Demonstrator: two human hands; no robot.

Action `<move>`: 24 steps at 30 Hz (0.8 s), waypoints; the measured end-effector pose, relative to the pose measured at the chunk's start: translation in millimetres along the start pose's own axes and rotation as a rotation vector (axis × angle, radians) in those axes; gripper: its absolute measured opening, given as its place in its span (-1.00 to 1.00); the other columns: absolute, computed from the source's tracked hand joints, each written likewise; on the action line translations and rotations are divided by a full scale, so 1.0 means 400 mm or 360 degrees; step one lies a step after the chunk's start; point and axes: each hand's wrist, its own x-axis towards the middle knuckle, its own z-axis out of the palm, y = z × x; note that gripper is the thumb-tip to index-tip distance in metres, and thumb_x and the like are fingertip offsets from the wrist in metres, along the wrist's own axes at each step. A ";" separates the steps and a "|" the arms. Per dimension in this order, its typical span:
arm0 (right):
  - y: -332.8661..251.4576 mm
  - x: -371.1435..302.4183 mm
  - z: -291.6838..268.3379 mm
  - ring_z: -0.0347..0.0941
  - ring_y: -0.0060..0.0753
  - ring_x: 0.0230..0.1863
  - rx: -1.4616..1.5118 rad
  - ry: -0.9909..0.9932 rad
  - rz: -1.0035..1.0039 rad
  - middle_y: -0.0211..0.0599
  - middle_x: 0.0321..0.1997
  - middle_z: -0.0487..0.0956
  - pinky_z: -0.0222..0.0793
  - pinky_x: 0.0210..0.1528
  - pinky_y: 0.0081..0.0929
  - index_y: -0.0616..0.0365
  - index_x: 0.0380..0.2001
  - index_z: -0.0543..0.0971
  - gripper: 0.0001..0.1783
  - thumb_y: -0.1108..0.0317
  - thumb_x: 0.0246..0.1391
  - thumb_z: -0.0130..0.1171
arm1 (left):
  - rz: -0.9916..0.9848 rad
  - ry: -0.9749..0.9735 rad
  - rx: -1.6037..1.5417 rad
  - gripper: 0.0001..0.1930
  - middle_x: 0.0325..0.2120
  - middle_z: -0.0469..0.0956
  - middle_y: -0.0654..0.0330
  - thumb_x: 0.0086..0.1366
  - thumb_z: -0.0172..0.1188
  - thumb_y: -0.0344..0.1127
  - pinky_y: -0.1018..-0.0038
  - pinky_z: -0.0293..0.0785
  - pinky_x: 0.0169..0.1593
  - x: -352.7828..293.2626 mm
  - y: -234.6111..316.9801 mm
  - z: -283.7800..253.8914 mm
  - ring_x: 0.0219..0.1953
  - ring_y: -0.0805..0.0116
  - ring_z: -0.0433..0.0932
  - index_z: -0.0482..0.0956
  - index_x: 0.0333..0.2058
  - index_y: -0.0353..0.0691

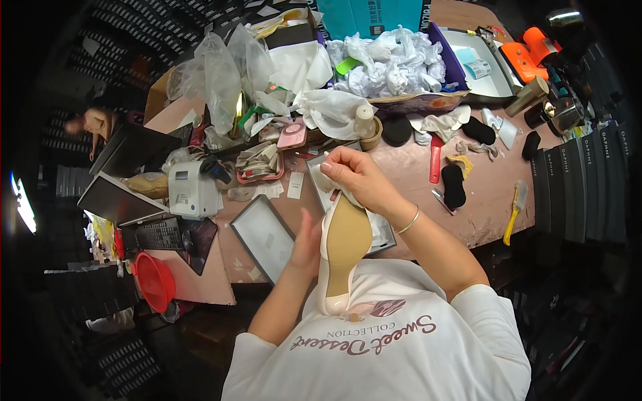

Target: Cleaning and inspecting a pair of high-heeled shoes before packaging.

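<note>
A cream women's shoe (346, 230) is upright in front of my chest, its tan sole facing me, toe up and heel end down by my shirt. My right hand (361, 179) is closed at its toe end, with a soft white scrap (326, 182), paper or cloth, at the fingertips. My left hand (306, 244) is beside the shoe's left edge, smeared by motion; its fingers are partly hidden, so I cannot tell whether it grips. A grey-rimmed shoebox part (263, 234) lies to the left, and another box part (382, 235) shows behind the shoe.
Crumpled white paper (391, 63) fills a purple box at the back. A label printer (190, 189), a keyboard (154, 234) and a red basin (154, 282) are on the left. To the right are black pads (454, 187), a red-handled tool (435, 159), a yellow-handled brush (515, 212) and stacked grey boxes (578, 180).
</note>
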 end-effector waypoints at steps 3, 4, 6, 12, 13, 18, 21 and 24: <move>0.024 0.015 0.011 0.33 -0.78 -0.36 -0.0381 0.0116 -0.0338 -0.57 -0.41 0.48 0.30 -0.34 -0.71 0.19 -0.32 0.52 -0.79 0.25 0.26 0.15 | 0.0032 0.0094 0.0124 -0.21 0.00 0.44 -0.19 0.34 -0.13 0.24 0.07 0.54 -0.04 0.017 0.049 0.033 -0.11 -0.11 0.54 0.06 0.34 -0.22; 0.023 0.018 0.008 0.33 -0.77 -0.35 -0.0319 0.0238 -0.0471 -0.57 -0.40 0.48 0.29 -0.33 -0.71 0.20 -0.31 0.52 -0.79 0.26 0.27 0.14 | 0.0009 0.0089 0.0291 -0.20 0.04 0.40 -0.21 0.35 -0.14 0.22 0.07 0.56 -0.08 0.019 0.055 0.030 -0.12 -0.10 0.55 0.00 0.36 -0.21; 0.002 0.019 -0.027 0.33 -0.76 -0.33 -0.0191 0.0505 -0.0743 -0.56 -0.38 0.49 0.29 -0.31 -0.71 0.20 -0.29 0.51 -0.80 0.27 0.28 0.12 | 0.0139 -0.0111 0.0197 -0.21 0.01 0.42 -0.13 0.34 -0.12 0.20 0.15 0.58 -0.11 0.019 0.060 0.027 -0.13 -0.03 0.57 0.01 0.37 -0.19; 0.010 -0.110 -0.149 0.30 -0.76 -0.32 -0.0308 0.0702 -0.0433 -0.54 -0.34 0.48 0.25 -0.27 -0.73 0.22 -0.24 0.50 -0.81 0.30 0.29 0.10 | 0.0307 -0.0192 0.0032 -0.20 -0.05 0.39 -0.17 0.33 -0.12 0.19 0.18 0.58 -0.24 0.014 0.059 0.032 -0.25 -0.05 0.57 -0.06 0.38 -0.17; 0.035 -0.136 -0.149 0.30 -0.76 -0.31 -0.0351 0.0706 -0.0374 -0.54 -0.34 0.48 0.26 -0.27 -0.73 0.23 -0.23 0.50 -0.81 0.30 0.29 0.10 | 0.0318 -0.0186 0.0041 -0.19 -0.05 0.38 -0.17 0.33 -0.12 0.19 0.19 0.58 -0.25 0.014 0.060 0.036 -0.25 -0.05 0.57 -0.06 0.38 -0.18; 0.094 -0.211 -0.110 0.30 -0.73 -0.29 -0.0263 0.0679 -0.0210 -0.53 -0.33 0.47 0.28 -0.24 -0.70 0.24 -0.21 0.50 -0.82 0.33 0.26 0.14 | 0.0367 -0.0140 0.0108 -0.20 -0.05 0.38 -0.17 0.32 -0.12 0.20 0.21 0.58 -0.27 0.020 0.066 0.040 -0.26 -0.05 0.57 -0.05 0.38 -0.16; 0.068 -0.225 -0.080 0.32 -0.71 -0.29 -0.0392 0.0557 -0.0182 -0.50 -0.32 0.48 0.29 -0.23 -0.68 0.24 -0.20 0.50 -0.81 0.34 0.24 0.15 | 0.0432 -0.0083 0.0176 -0.20 -0.05 0.38 -0.15 0.32 -0.12 0.20 0.21 0.59 -0.27 0.029 0.075 0.027 -0.25 -0.04 0.58 -0.05 0.38 -0.12; 0.063 -0.223 -0.071 0.37 -0.61 -0.29 -0.0517 0.0545 -0.0240 -0.38 -0.30 0.51 0.31 -0.23 -0.64 0.24 -0.20 0.52 -0.83 0.38 0.20 0.17 | 0.0605 -0.0021 0.0267 -0.21 -0.04 0.40 -0.11 0.29 -0.10 0.17 0.23 0.58 -0.23 0.037 0.081 0.024 -0.22 -0.01 0.58 -0.04 0.38 -0.11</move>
